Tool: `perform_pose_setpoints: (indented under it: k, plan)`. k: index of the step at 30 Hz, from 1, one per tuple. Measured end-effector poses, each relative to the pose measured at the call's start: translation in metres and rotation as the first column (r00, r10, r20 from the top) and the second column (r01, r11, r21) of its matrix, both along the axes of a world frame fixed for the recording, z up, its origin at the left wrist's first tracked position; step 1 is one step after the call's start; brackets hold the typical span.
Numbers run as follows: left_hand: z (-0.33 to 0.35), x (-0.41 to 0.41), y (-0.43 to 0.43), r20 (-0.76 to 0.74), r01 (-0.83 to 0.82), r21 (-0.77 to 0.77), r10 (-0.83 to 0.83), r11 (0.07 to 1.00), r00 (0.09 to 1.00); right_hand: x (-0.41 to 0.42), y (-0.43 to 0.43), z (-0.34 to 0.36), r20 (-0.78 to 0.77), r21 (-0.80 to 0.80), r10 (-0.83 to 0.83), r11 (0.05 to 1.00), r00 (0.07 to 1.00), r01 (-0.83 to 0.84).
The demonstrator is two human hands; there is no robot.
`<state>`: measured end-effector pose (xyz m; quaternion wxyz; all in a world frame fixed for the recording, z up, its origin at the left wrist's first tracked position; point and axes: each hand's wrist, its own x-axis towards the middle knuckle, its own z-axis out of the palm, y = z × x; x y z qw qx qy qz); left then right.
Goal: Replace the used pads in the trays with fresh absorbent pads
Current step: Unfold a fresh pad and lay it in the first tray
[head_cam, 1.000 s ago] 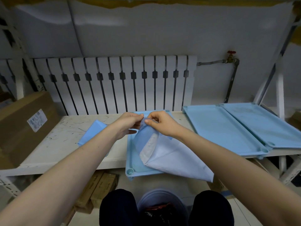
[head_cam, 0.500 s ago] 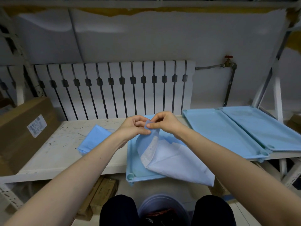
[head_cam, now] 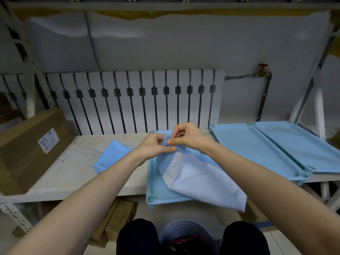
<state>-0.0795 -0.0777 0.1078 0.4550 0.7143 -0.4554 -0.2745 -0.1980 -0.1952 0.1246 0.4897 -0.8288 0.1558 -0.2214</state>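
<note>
Far left of desk (head_cam: pixel 73 173): brown cardboard box (head_cam: pixel 27 150), white label on its side.
Right of box, flat on desk: folded blue pad (head_cam: pixel 110 157), just left of the near tray, not in it.
Centre: left hand (head_cam: pixel 156 147), fingers curled, pinching top corner of half-open pad (head_cam: pixel 198 183) between thumb and forefinger.
Touching it on the right: right hand (head_cam: pixel 185 137), fingers curled, pinching the same corner from the other side.
Half-open pad raised by that corner; blue layer to the left, white layer to the right, speckled strip between. Hangs down over near tray (head_cam: pixel 153 188); lowest corner drapes past tray's front rim and desk edge.
Near tray: light blue, on desk, front end overhanging the edge.
Further right: middle tray (head_cam: pixel 248 150) and right tray (head_cam: pixel 298 144), same blue, touching along their long sides; whether pads lie in them, cannot tell.
Below, between the knees: pale bucket (head_cam: pixel 184 230), dark contents.
Back wall: white radiator (head_cam: pixel 138 100); red-handled tap (head_cam: pixel 262 70) at right.
</note>
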Motion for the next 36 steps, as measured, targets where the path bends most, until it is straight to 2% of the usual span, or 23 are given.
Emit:
perform_pose_setpoints:
  k: [2,4,6,7,8,10,13,17,21,23,24,26,27,29,32,36]
  plan:
    - [0.0,0.0,0.001,0.009,-0.049,-0.027,0.049,0.998,0.999,-0.002,0.0,0.003,-0.05,-0.072,0.049,0.996,0.998,-0.052]
    - [0.002,0.003,0.003,0.002,-0.057,-0.048,0.057,0.997,0.998,-0.002,-0.005,0.004,-0.21,-0.256,0.057,0.96,0.976,-0.111]
    - [0.005,0.007,0.006,0.002,-0.054,-0.064,0.054,0.996,0.999,-0.001,-0.013,0.004,-0.313,-0.561,-0.041,0.814,0.949,-0.15]
    - [0.007,0.008,0.007,0.005,-0.061,-0.063,0.062,0.996,0.998,-0.001,-0.017,0.005,-0.32,-0.671,-0.095,0.725,0.942,-0.155]
    - [0.009,0.01,0.008,0.013,-0.069,-0.07,0.07,0.995,0.997,-0.002,-0.019,0.006,-0.314,-0.722,-0.139,0.678,0.939,-0.141]
    - [0.015,0.009,0.011,0.012,-0.092,-0.106,0.093,0.99,0.996,-0.006,-0.024,0.012,-0.301,-0.766,-0.19,0.631,0.935,-0.118]
    - [0.026,0.013,0.013,-0.014,-0.195,-0.2,0.196,0.96,0.98,-0.016,-0.034,0.025,-0.32,-0.77,-0.265,0.632,0.909,-0.087]
    - [0.045,0.018,0.013,-0.079,-0.35,-0.355,0.346,0.867,0.935,-0.031,-0.05,0.036,-0.35,-0.779,-0.398,0.626,0.848,-0.028]
    - [0.063,0.02,0.013,-0.083,-0.421,-0.48,0.438,0.77,0.895,-0.05,-0.058,0.04,-0.303,-0.727,-0.484,0.675,0.821,0.129]
    - [0.072,0.019,0.014,-0.086,-0.439,-0.538,0.471,0.72,0.878,-0.059,-0.063,0.039,-0.228,-0.619,-0.515,0.732,0.827,0.285]
    - [0.076,0.018,0.014,-0.096,-0.45,-0.56,0.485,0.695,0.869,-0.064,-0.065,0.037,-0.175,-0.506,-0.52,0.776,0.836,0.377]
    - [0.084,0.017,0.015,-0.115,-0.467,-0.598,0.508,0.651,0.854,-0.07,-0.069,0.034,-0.009,-0.157,-0.508,0.851,0.861,0.501]
    - [0.088,0.016,0.016,-0.108,-0.467,-0.615,0.52,0.635,0.848,-0.072,-0.069,0.035,0.076,0.007,-0.506,0.862,0.859,0.506]
    - [0.097,0.013,0.018,-0.07,-0.45,-0.651,0.541,0.611,0.838,-0.072,-0.066,0.04,0.197,0.17,-0.528,0.848,0.826,0.501]
    - [0.112,0.01,0.022,-0.029,-0.436,-0.702,0.59,0.563,0.807,-0.068,-0.055,0.059,0.338,0.129,-0.583,0.806,0.739,0.577]
    - [0.136,0.008,0.028,-0.062,-0.452,-0.731,0.61,0.511,0.79,-0.068,-0.038,0.087,0.489,0.002,-0.584,0.744,0.648,0.669]
